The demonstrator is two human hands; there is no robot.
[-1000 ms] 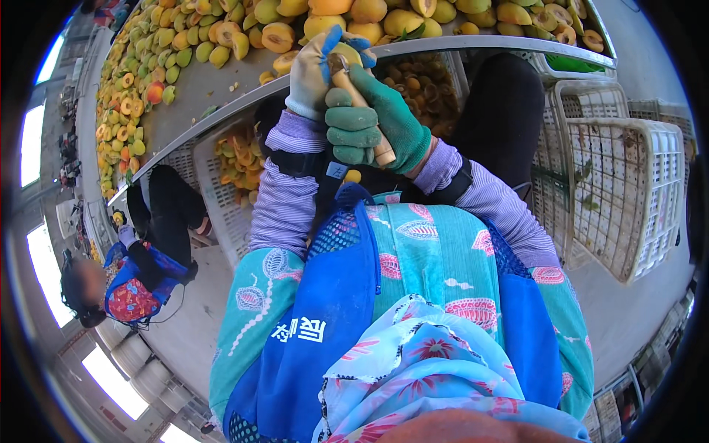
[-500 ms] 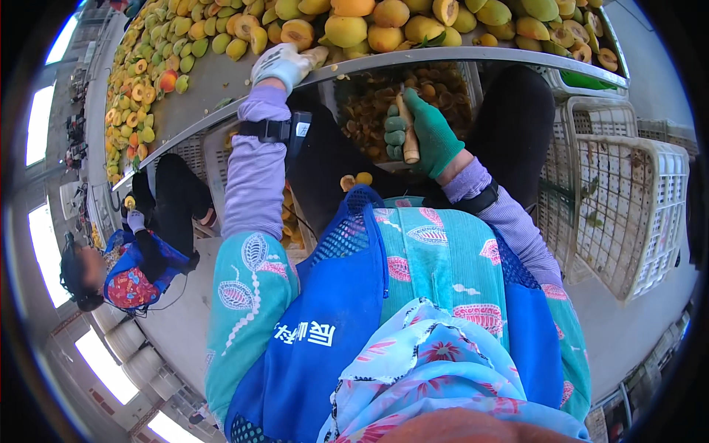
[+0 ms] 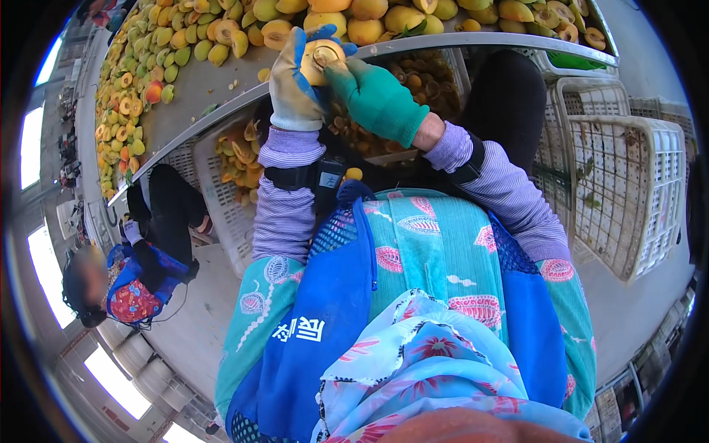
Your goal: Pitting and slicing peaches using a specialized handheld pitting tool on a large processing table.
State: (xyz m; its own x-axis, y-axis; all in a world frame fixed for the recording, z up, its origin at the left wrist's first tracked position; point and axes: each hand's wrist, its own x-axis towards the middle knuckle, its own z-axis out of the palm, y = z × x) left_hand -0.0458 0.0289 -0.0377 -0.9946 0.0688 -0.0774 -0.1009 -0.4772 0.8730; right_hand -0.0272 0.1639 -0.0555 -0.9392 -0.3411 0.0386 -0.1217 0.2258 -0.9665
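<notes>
Just over the near edge of the metal table, my left hand (image 3: 294, 92), in a white and blue glove, is closed around a yellow peach half (image 3: 312, 68). Its cut face is turned up, with a round hollow or pit in the middle. My right hand (image 3: 380, 103), in a green glove, presses its fingertips to that cut face. The wooden-handled tool it carried a moment before is now mostly hidden inside the closed fingers. Beyond both hands, many whole and halved peaches (image 3: 365, 31) lie piled on the table (image 3: 214, 81).
Beneath the table edge, a container of brownish peach pieces (image 3: 432, 77) sits between my knees. A white crate (image 3: 225, 192) with peach halves is at its left. Stacked white crates (image 3: 628, 196) stand at right. Another person (image 3: 140, 284) sits at far left.
My left hand has come back from the table edge with a peach half. My right hand has moved left and up to meet it, bringing the wooden-handled tool to the fruit.
</notes>
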